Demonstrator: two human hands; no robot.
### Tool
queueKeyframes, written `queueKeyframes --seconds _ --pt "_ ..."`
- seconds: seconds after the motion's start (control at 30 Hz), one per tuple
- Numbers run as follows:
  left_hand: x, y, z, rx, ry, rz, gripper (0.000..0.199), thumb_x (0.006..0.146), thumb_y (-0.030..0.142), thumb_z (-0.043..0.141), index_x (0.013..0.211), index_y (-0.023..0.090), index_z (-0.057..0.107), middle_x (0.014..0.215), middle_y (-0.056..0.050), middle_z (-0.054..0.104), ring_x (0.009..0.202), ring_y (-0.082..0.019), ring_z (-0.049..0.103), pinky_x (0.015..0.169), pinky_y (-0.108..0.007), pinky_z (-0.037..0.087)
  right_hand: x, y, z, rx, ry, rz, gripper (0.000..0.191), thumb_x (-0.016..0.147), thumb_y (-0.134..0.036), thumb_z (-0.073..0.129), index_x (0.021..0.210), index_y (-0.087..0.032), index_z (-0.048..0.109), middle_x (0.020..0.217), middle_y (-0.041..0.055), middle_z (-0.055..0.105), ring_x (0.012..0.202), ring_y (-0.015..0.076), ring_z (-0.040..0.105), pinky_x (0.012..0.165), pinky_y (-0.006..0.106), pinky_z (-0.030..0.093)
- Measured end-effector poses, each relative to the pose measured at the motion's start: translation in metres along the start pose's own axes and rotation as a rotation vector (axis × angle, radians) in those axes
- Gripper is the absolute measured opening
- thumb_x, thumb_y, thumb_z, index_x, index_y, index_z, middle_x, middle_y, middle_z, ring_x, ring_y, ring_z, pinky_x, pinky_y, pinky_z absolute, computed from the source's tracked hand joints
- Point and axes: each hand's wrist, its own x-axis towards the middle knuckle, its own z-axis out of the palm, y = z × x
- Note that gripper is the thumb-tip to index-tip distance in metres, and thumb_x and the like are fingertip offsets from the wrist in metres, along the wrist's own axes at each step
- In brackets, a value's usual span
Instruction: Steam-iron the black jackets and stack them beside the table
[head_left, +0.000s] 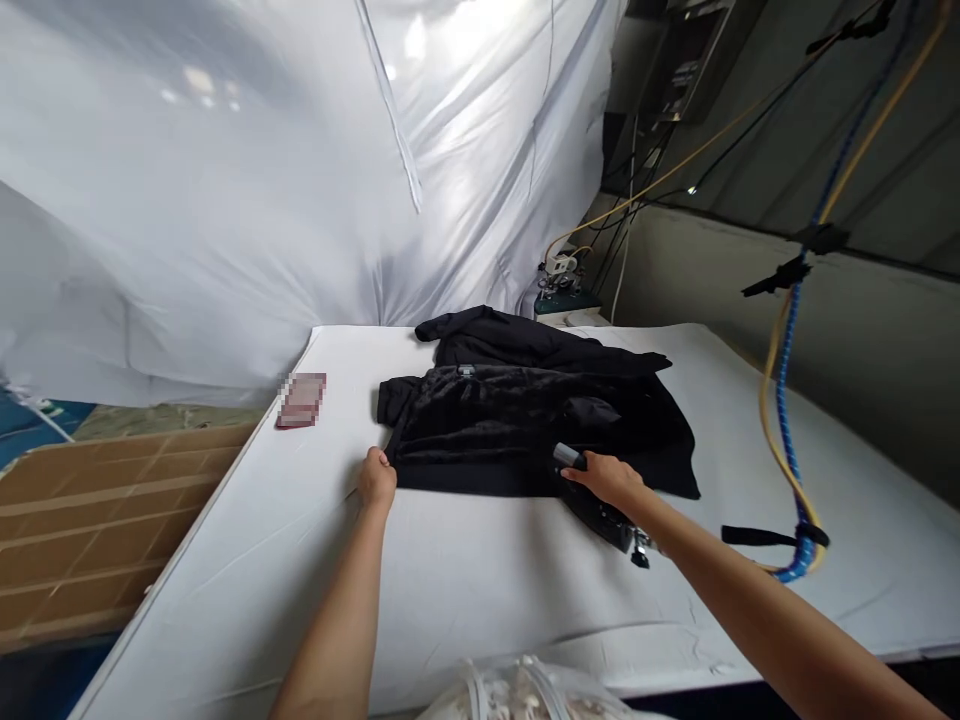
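A black jacket point(480, 420) lies spread across the white table, with its plush lining facing up and a small label near the top edge. My left hand point(376, 481) pinches the jacket's near left corner. In my right hand point(609, 478) is the grey-tipped handle of a black steam iron point(600, 515). The iron is over the jacket's near edge, toward the right; its soleplate is hidden, so I cannot tell whether it touches the cloth. Metal fittings show at its rear, beneath my wrist.
Blue and yellow hoses point(782, 385) hang at the right and run down to the white table point(465, 580). A reddish, blurred item point(302, 400) lies at the table's left. White sheeting point(300, 180) hangs behind. Brown cardboard point(112, 520) is beside the table, and a clear plastic bag point(517, 690) is nearest me.
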Motion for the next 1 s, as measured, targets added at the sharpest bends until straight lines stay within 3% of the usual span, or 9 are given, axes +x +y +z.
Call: queueKeyframes --seconds 0.13,0.23,0.3,0.33,0.47,0.57,0.8,1.0 --pt "-0.003 0.004 -0.001 0.029 0.005 -0.064 0.018 0.074 0.009 0.044 0.083 0.022 0.051 0.078 -0.005 0.058 0.077 -0.02 0.057 0.064 -0.028 0.039 0.008 0.059 -0.009 0.001 -0.001 0.098 0.053 0.072 -0.065 0.042 0.096 -0.022 0.06 0.095 0.0114 0.064 0.089 0.0308 0.06 0.066 0.038 0.045" --pt "-0.016 0.021 -0.001 0.042 0.175 -0.147 0.021 0.073 0.013 0.047 0.09 0.023 0.055 0.094 -0.009 0.055 0.091 -0.025 0.053 0.072 -0.035 0.04 0.011 0.098 -0.012 -0.015 0.001 0.152 0.053 0.072 -0.065 0.041 0.094 -0.021 0.06 0.096 0.0125 0.063 0.09 0.0311 0.06 0.066 0.038 0.045" --pt "-0.034 0.042 0.002 0.047 0.293 -0.09 0.022 0.073 0.013 0.048 0.09 0.023 0.058 0.102 -0.009 0.053 0.099 -0.028 0.048 0.077 -0.039 0.038 0.012 0.118 -0.013 -0.021 -0.005 0.179 0.054 0.072 -0.066 0.04 0.093 -0.02 0.06 0.096 0.0132 0.064 0.09 0.0311 0.06 0.067 0.038 0.045" --pt "-0.045 0.055 0.006 0.038 0.298 -0.001 0.022 0.074 0.012 0.047 0.088 0.023 0.059 0.102 -0.008 0.053 0.101 -0.027 0.047 0.079 -0.038 0.037 0.012 0.127 -0.014 -0.024 -0.009 0.19 0.055 0.072 -0.066 0.04 0.093 -0.02 0.06 0.096 0.0133 0.064 0.09 0.0311 0.06 0.068 0.038 0.045" --pt "-0.1 0.113 0.032 -0.063 0.041 0.52 0.027 0.074 0.004 0.044 0.076 0.023 0.063 0.091 -0.003 0.059 0.096 -0.018 0.048 0.082 -0.031 0.033 0.017 0.158 -0.025 -0.03 -0.069 0.146 0.055 0.071 -0.065 0.043 0.095 -0.019 0.062 0.096 0.013 0.064 0.091 0.0301 0.06 0.072 0.038 0.044" --pt "-0.139 0.146 0.057 -0.105 -0.077 0.769 0.029 0.073 0.003 0.046 0.076 0.026 0.063 0.087 0.0 0.061 0.092 -0.016 0.049 0.083 -0.031 0.031 0.024 0.181 -0.04 -0.022 -0.076 0.048 0.062 0.067 -0.068 0.045 0.102 -0.02 0.062 0.097 0.0129 0.065 0.092 0.0314 0.059 0.072 0.038 0.044" --pt "-0.2 0.186 0.097 -0.065 -0.181 0.949 0.016 0.072 0.019 0.061 0.086 0.027 0.062 0.089 0.0 0.061 0.095 -0.019 0.047 0.086 -0.038 0.027 0.057 0.205 -0.073 -0.082 -0.051 -0.282 0.075 0.064 -0.074 0.044 0.113 -0.019 0.059 0.107 0.014 0.062 0.098 0.0318 0.056 0.075 0.036 0.042" --pt "-0.231 0.209 0.113 0.021 -0.173 0.953 0.021 0.075 0.011 0.055 0.09 0.025 0.061 0.093 -0.002 0.061 0.097 -0.019 0.045 0.089 -0.041 0.024 0.085 0.223 -0.066 -0.229 -0.064 -0.392 0.071 0.066 -0.073 0.043 0.11 -0.02 0.06 0.095 0.0125 0.065 0.093 0.0305 0.058 0.073 0.036 0.041"
